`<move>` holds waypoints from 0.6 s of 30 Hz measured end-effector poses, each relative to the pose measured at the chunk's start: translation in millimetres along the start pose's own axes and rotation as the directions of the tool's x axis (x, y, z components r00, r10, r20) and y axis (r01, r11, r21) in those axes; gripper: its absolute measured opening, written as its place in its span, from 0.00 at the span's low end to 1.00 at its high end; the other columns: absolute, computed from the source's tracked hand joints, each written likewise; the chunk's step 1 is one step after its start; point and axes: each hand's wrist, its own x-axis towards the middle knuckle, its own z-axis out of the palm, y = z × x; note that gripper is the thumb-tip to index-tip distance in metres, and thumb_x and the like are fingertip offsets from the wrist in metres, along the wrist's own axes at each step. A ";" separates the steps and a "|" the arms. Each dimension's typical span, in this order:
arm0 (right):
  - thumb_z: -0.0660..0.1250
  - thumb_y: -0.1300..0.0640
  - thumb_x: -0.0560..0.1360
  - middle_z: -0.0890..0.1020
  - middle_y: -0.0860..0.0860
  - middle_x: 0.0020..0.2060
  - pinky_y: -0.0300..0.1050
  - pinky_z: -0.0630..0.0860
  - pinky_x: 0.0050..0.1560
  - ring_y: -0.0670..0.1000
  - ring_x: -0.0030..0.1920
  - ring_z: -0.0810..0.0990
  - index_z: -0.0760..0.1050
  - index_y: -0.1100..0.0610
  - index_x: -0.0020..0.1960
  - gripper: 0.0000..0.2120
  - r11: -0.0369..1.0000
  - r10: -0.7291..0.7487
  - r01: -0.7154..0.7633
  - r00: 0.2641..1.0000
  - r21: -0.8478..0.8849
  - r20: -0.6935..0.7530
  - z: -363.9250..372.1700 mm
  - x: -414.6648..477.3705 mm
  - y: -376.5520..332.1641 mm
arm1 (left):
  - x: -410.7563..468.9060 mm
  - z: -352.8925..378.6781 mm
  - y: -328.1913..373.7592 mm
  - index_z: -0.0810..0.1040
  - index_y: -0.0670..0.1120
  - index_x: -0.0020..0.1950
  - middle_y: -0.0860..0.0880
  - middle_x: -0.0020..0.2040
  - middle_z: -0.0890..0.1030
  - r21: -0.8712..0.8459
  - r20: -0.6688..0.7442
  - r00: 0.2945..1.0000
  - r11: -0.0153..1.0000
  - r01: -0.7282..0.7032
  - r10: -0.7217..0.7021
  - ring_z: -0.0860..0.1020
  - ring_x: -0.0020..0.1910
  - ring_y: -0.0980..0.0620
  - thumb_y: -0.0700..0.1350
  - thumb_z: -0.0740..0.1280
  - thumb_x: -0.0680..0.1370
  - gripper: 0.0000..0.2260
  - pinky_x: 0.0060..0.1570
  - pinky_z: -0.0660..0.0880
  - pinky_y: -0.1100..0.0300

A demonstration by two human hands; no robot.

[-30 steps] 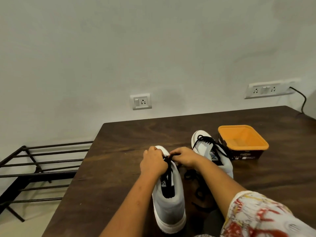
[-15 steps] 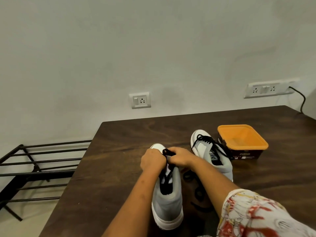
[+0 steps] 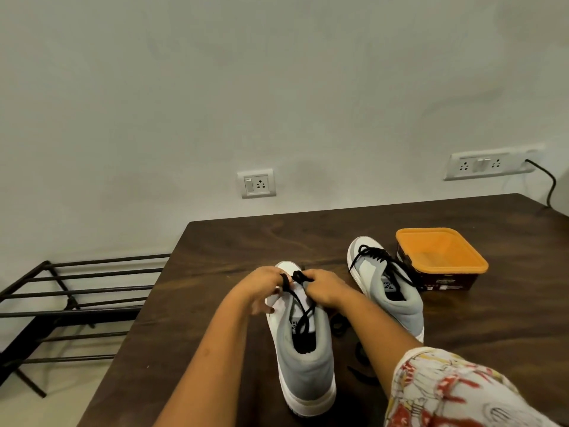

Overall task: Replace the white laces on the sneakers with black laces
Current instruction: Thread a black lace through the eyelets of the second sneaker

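A grey and white sneaker point(image 3: 303, 359) stands on the dark wooden table point(image 3: 234, 241) right in front of me, toe pointing away. A black lace point(image 3: 303, 309) runs over its tongue into the opening. My left hand point(image 3: 261, 288) pinches the lace near the toe end, and my right hand point(image 3: 323, 286) pinches it just beside, both over the front eyelets. A second grey and white sneaker point(image 3: 391, 291), laced in black, stands to the right. More black lace point(image 3: 338, 323) lies loose on the table between the two shoes, partly hidden by my right arm.
An orange tub point(image 3: 440, 257) with a dark base stands at the right, touching the second sneaker's laces. A black metal rack point(image 3: 70, 300) stands on the floor left of the table. Wall sockets and a black cable are behind.
My hands moved slightly apart over the toe end, and the lace between them now shows as two small loops. The view shifted a little closer.
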 end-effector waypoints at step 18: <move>0.57 0.65 0.80 0.79 0.54 0.56 0.33 0.76 0.39 0.51 0.47 0.79 0.77 0.60 0.61 0.14 0.506 0.353 0.384 0.725 0.772 -0.592 -61.5 -1.3 8.1 | -96.3 43.1 54.7 0.74 0.53 0.66 0.56 0.65 0.74 -0.072 0.385 0.789 0.868 -0.491 0.478 0.72 0.64 0.58 0.44 0.60 0.81 0.14 0.62 0.73 0.58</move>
